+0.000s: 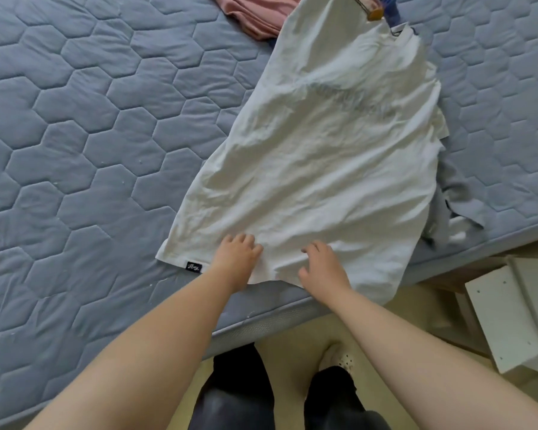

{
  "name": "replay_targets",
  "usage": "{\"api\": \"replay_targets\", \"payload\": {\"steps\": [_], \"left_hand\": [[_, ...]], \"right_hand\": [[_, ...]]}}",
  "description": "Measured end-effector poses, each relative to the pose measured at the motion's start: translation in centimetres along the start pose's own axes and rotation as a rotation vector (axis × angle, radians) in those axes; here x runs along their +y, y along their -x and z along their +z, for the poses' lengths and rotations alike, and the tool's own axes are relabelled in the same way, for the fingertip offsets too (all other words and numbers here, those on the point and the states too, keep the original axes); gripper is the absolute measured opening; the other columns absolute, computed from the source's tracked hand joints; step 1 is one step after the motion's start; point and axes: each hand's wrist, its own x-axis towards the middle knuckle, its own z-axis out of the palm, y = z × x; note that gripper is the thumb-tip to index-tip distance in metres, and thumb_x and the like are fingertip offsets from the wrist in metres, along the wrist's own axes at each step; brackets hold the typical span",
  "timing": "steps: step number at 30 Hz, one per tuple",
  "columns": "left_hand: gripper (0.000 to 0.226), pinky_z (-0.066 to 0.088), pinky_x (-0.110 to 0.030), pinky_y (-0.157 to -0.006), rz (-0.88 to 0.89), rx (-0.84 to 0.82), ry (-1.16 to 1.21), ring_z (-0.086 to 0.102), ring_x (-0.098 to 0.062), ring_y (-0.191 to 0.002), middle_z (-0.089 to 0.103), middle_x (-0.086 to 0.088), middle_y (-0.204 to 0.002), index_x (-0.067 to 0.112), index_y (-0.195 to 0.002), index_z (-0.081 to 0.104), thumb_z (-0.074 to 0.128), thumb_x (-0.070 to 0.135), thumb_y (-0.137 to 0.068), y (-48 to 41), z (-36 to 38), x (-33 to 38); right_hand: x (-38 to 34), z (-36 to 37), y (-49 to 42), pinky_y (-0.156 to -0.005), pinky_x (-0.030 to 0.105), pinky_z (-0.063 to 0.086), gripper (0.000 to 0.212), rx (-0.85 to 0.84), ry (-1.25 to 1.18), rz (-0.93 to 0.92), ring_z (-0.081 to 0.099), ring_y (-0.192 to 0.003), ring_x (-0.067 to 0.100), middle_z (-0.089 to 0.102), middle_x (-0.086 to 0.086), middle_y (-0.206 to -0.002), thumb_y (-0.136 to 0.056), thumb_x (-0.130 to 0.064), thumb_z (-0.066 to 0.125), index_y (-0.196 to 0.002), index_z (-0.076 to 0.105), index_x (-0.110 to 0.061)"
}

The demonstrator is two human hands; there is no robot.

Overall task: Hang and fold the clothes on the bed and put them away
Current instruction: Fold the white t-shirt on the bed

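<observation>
Entry: folding stage, one garment in hand

- White T-shirt (330,144): lying face-down or face-up (cannot tell) on the bed (75,119), hem at 6 o'clock and overhanging the mattress edge a little, collar pointing to 1 o'clock. Cloth is showing creases throughout. A black label (194,267) is sitting at the hem's 7 o'clock corner.
- Step, as judged: the shirt is being spread and smoothed ahead of a fold. Hanging looks less likely, though a wooden hanger (375,14) is lying just beyond the collar.
- Next move, as judged: the hands are needing to part toward the two side edges, taking hold there to bring the sides in evenly.
- Left hand (236,259): resting on the hem, fingers bent at the knuckles. Whether it is pinching cloth or only pressing, cannot tell.
- Right hand (323,265): lying just beside it toward 3 o'clock, fingers spread and lightly bent, pressing on the fabric, grasping nothing.
- Both forearms: reaching in from 6 o'clock, nearly straight.
- Waiting: pink garment (255,13) at 12 o'clock, grey garment (460,193) at 3 o'clock
</observation>
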Motion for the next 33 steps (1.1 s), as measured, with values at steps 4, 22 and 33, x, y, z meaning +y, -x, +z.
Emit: {"api": "replay_targets", "payload": {"steps": [4, 22, 33], "left_hand": [[0.058, 0.032, -0.039, -0.105, 0.041, 0.033, 0.096, 0.031, -0.031, -0.13, 0.028, -0.012, -0.144, 0.016, -0.142, 0.029, 0.051, 0.018, -0.089, -4.0, -1.4, 6.0], [0.061, 0.014, -0.048, -0.117, -0.178, -0.122, 0.368, -0.003, -0.031, -0.146, -0.005, -0.01, -0.159, 0.02, -0.149, 0.023, 0.042, 0.01, -0.092, -9.6, -3.3, 23.7], [0.062, 0.034, -0.039, -0.109, -0.231, 0.119, 0.685, 0.019, -0.029, -0.143, 0.007, -0.004, -0.16, 0.021, -0.15, 0.024, 0.047, 0.011, -0.093, -12.9, -13.2, 27.8]], "right_hand": [[7.1, -2.8, -0.5, -0.104, 0.037, 0.035, 0.047, 0.308, -0.177, 0.358, 0.034, -0.128, 0.026, 0.037, 0.01, -0.139, -0.089, -0.012, 0.051, -0.134, 0.042, -0.006], [24.8, -3.2, 4.8, -0.037, 0.014, 0.034, 0.02, -0.325, -0.617, 0.578, 0.054, -0.053, 0.014, 0.06, 0.009, -0.064, -0.091, -0.002, 0.049, -0.075, 0.058, -0.006], [28.3, -13.0, 1.0, -0.082, 0.037, 0.048, 0.025, 0.124, -0.642, 0.412, 0.061, -0.095, 0.032, 0.068, 0.017, -0.098, -0.09, -0.01, 0.046, -0.095, 0.068, 0.001]]}}
